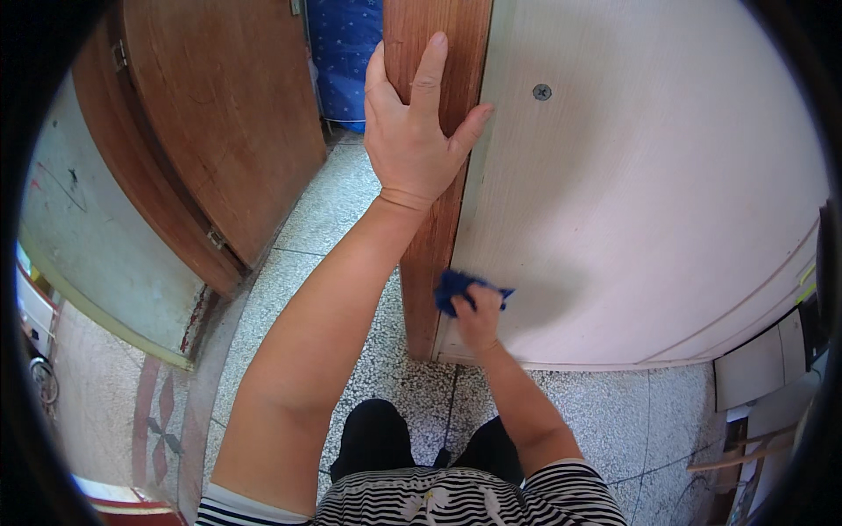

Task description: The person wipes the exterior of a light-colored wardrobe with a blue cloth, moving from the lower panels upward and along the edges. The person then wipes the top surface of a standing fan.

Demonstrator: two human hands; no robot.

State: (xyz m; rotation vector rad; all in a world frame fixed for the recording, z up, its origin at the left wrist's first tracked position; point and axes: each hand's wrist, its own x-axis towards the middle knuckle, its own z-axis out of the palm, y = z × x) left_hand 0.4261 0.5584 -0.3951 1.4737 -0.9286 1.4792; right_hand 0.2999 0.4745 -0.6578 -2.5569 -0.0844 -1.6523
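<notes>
Fingers spread, my left hand rests against the brown wooden door frame at the upper middle; nothing is held in it. Lower down, my right hand grips a dark blue cloth and presses it where the base of the frame meets the pale wall panel. The cloth is bunched under my fingers, and the hand looks slightly blurred. A round screw head shows in the panel, right of my left hand.
An open brown wooden door on metal hinges stands at the left, beside a scuffed, marked wall. Blue star-patterned fabric hangs beyond the doorway. Speckled floor tiles lie below. Wooden sticks and a pale box-like object are at the lower right.
</notes>
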